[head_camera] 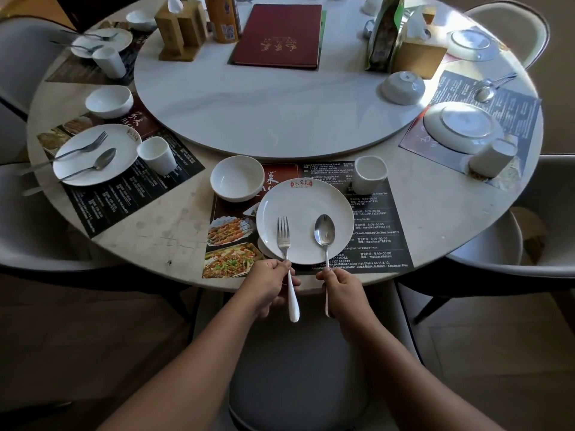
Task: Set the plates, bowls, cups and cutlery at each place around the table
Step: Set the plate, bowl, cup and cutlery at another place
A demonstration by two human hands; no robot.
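A white plate point(306, 213) lies on the near placemat point(379, 231) in front of me. My left hand point(270, 286) grips the handle of a fork point(283, 236) whose tines lie over the plate's left half. My right hand point(342, 287) pinches the handle of a spoon point(324, 230) whose head lies over the plate's right half. An upright white bowl point(237, 178) stands at the plate's upper left. A white cup point(369, 174) stands at its upper right.
Left place: plate point(93, 157) with fork and spoon, cup point(157, 155), bowl point(109, 101). Right place: upside-down plate point(463, 127), tipped cup point(491, 158), spoons point(485, 91). The lazy Susan point(249, 98) carries an inverted bowl point(403, 87), a red menu point(278, 35) and wooden holders. Chairs ring the table.
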